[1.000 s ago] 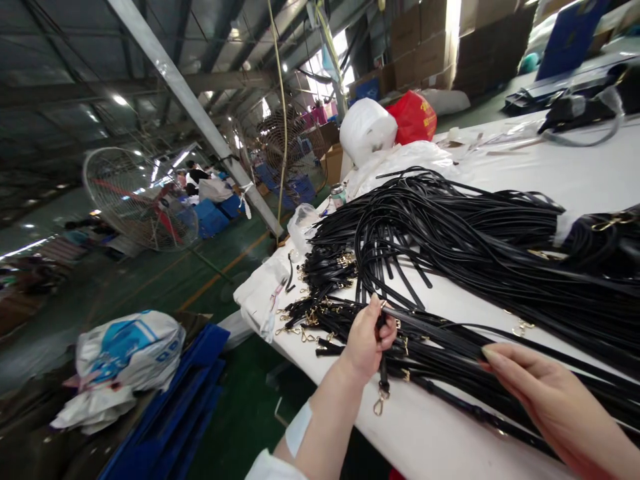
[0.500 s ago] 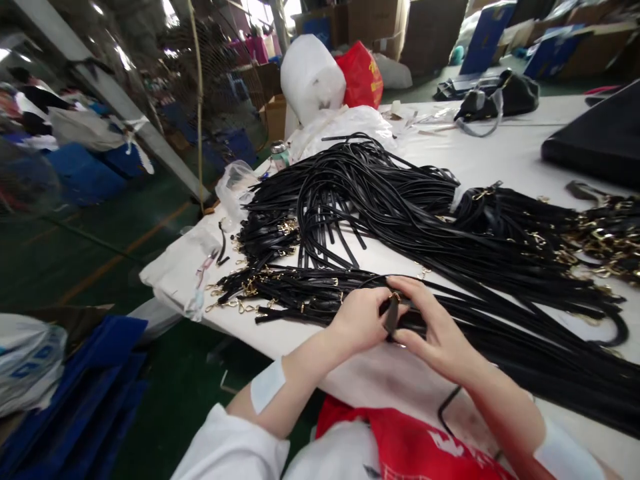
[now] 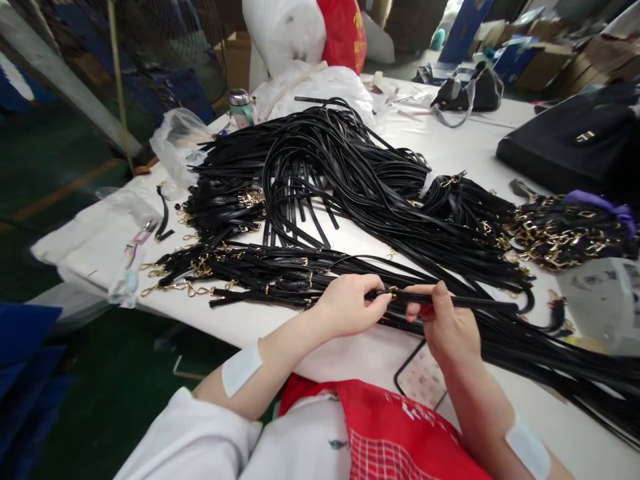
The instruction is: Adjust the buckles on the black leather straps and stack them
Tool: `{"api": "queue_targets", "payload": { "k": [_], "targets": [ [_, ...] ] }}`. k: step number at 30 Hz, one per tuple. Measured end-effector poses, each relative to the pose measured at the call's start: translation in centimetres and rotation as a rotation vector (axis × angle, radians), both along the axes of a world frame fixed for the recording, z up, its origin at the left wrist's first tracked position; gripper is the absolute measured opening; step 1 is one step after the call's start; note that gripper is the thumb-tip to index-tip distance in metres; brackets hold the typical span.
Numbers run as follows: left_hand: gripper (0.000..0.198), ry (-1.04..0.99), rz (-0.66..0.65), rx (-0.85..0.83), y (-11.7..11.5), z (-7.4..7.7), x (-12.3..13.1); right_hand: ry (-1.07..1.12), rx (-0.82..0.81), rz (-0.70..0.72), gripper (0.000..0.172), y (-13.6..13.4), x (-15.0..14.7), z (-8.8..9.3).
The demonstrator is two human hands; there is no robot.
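Observation:
A black strap [image 3: 480, 304] with a gold-coloured buckle [image 3: 393, 292] is stretched between my two hands at the front of the table. My left hand [image 3: 353, 305] is closed on the strap just left of the buckle. On the other side, my right hand [image 3: 450, 327] pinches the strap between thumb and fingers, and the strap's end sticks out to the right. Under and behind my hands lies a row of black straps with gold clasps [image 3: 250, 272]. Farther back is a large heap of long black straps [image 3: 345, 157].
A black bag [image 3: 565, 143] and a pile of gold clasps [image 3: 575, 230] are at the right, near a translucent container [image 3: 607, 303]. A flat patterned thing with a dark rim [image 3: 423, 379] lies by my right forearm. A lidded cup [image 3: 242, 108] stands at the back left.
My right hand has moved right along the strap, which now extends straight out past it. My left hand keeps its grip. The view has shifted down and to the right.

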State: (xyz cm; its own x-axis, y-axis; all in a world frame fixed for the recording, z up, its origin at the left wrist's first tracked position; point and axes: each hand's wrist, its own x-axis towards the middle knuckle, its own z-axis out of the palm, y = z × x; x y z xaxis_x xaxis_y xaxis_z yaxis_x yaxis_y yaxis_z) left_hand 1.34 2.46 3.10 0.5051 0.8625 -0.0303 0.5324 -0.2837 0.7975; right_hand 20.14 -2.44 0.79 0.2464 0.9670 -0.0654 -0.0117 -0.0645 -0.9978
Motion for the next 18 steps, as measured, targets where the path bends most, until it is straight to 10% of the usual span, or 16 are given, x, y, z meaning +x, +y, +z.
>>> {"api": "queue_targets", "payload": {
  "k": [18],
  "targets": [
    [0.025,-0.054,0.107,-0.061,0.8,-1.2,0.5,0.076,-0.04,0.01,0.027,0.0,0.5,-1.4]
  ]
}}
